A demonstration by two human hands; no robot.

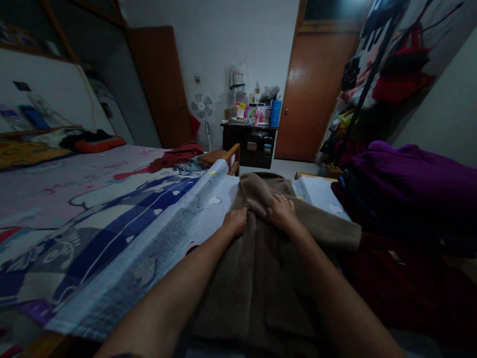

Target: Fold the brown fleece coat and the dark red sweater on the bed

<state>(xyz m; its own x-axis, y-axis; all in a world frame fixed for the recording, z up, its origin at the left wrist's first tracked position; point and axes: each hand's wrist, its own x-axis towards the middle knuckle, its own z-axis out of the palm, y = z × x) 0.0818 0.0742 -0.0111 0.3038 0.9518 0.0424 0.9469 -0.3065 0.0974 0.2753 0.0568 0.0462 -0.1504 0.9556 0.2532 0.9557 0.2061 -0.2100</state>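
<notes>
A brown coat (233,288) lies spread lengthwise in front of me, its collar end away from me. One sleeve (328,223) stretches out to the right. My left hand (236,221) is closed on the coat's cloth near the upper front edge. Just right of it, my right hand (282,211) grips a fold of the coat by the upper chest, fingers curled over the fabric. Under the coat is a pale patterned sheet (212,199). The coat's lower end falls into shadow between my forearms.
To the right are piled a purple garment (413,174) and dark red cloth (402,288). A bed with a printed blanket (112,223) stretches along the left. Farther back stand a fan (202,107), a dark cabinet (238,144) and a wooden door (309,94). Bags (406,74) hang at the right.
</notes>
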